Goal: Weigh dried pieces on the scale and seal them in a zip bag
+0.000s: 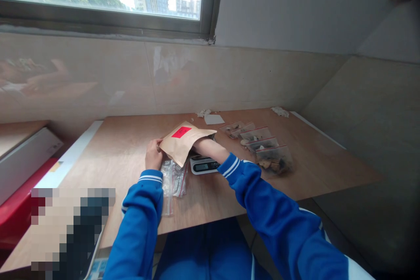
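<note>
My left hand [153, 154] grips the left edge of a brown paper bag [183, 144] with a red label, holding it above the wooden table [124, 148]. My right forearm [210, 148] reaches into the bag's opening, so the right hand itself is hidden inside it. A small digital scale [204, 165] sits on the table just below the bag. Empty clear zip bags [173, 179] lie under my left wrist.
Several filled clear zip bags [262, 144] with red seals lie in a row at the right. A white paper scrap [214, 119] and crumpled bits [280, 111] lie near the tiled wall. White and red boxes [22, 170] stand at the left.
</note>
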